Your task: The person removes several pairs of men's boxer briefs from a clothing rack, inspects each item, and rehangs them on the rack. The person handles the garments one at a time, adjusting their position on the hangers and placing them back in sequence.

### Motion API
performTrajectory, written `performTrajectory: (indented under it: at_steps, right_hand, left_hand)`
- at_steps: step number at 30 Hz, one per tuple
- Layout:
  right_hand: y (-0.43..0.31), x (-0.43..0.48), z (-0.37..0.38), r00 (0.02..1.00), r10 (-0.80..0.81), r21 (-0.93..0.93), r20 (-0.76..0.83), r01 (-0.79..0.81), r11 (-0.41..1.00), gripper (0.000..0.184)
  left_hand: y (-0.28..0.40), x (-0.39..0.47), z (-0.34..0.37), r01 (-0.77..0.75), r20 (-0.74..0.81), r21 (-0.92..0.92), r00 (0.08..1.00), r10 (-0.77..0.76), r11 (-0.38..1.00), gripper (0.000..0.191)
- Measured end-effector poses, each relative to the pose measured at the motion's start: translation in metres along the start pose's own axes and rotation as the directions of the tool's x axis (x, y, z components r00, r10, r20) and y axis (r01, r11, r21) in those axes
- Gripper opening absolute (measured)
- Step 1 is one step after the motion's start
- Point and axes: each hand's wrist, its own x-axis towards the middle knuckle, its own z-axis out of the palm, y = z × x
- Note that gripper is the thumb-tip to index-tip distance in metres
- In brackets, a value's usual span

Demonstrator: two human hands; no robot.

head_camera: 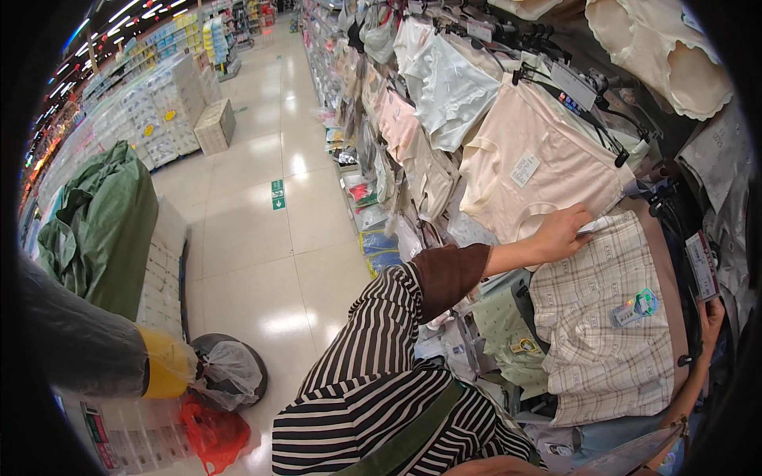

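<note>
My left hand (562, 233), reaching out of a striped sleeve with a brown cuff, pinches a small white tag (586, 228) at the edge of checked boxer shorts (595, 333). These cream and brown plaid shorts hang from a black clip hanger (684, 360) and have a shiny sticker on the cloth. At the right rim my right hand (711, 321) is at the lower end of a price label (702, 265); its grip is partly hidden. Pale pink high-waist briefs (545, 160) with a white paper label hang just beyond my left hand.
More underwear, including light blue briefs (449, 89), fills the rack along the right. Green printed shorts (509, 339) hang below. Across the tiled aisle (250, 232) stand stacked paper packs (158, 107), a green cover (107, 220), a wrapped column (83, 333) and a red plastic bag (214, 431).
</note>
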Motion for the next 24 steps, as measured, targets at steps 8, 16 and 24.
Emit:
performTrajectory:
  at_steps: [8,16,24]
  right_hand:
    - [0.032,0.0,-0.001,0.999,0.018,-0.002,-0.042,-0.018,1.0,0.024]
    - [0.038,-0.005,-0.002,0.995,0.067,0.032,-0.069,-0.064,0.997,0.025]
    - [0.045,-0.009,-0.001,0.981,0.16,0.088,-0.111,-0.151,0.985,0.027]
  left_hand:
    - [-0.002,-0.007,-0.001,0.004,0.006,0.016,1.0,-0.004,1.0,0.022]
    - [-0.004,-0.019,-0.006,-0.003,-0.001,0.02,1.0,0.003,1.0,0.02]
    - [-0.003,-0.039,-0.008,0.03,0.014,0.015,0.999,-0.03,0.999,0.018]
